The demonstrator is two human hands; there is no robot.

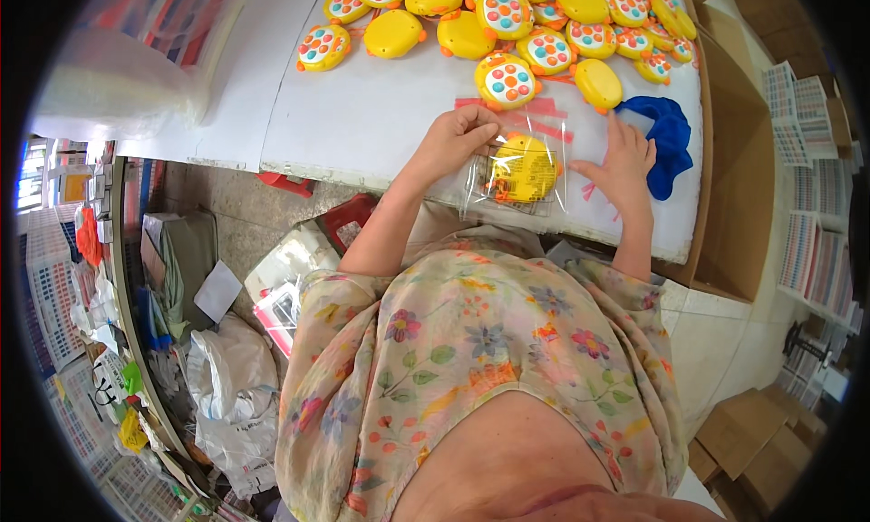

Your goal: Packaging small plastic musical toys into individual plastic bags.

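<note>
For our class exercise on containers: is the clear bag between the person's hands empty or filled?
Filled: the clear bag holds a yellow toy, visible through its film. Whether it is sealed, I cannot tell.

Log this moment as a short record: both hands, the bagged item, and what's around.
Left hand: pinching the clear plastic bag by its upper left
Right hand: open, right of the bag; contact unclear
Bagged item: one yellow toy
Far side: piled yellow button toys
Far right: blue cloth on the white tabletop
</note>
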